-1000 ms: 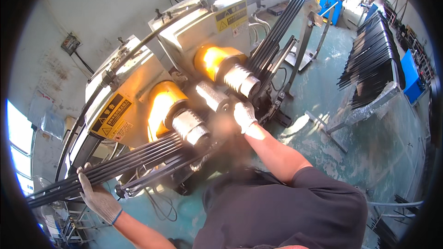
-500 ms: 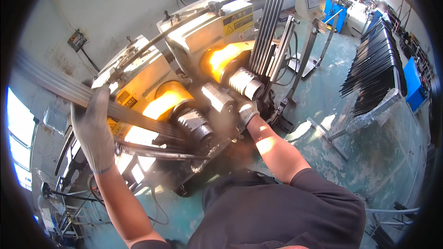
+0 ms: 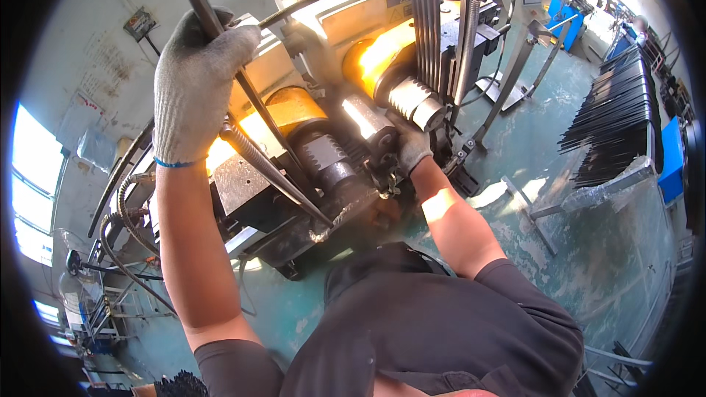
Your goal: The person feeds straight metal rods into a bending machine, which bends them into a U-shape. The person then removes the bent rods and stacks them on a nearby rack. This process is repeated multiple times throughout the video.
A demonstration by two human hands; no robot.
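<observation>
Over the green workshop floor (image 3: 588, 250) I see my gloved left hand (image 3: 193, 88) raised, fingers clamped around a long dark metal rod (image 3: 243, 95) slanting down across the yellow-and-grey machine (image 3: 331, 132), while my gloved right hand (image 3: 412, 151) presses against the machine's ribbed roller (image 3: 415, 101), its fingers' grip impossible to tell.

Grey knitted gloves on both hands (image 3: 193, 88) (image 3: 413, 148), blue-edged cuff, dark short-sleeved shirt.
</observation>
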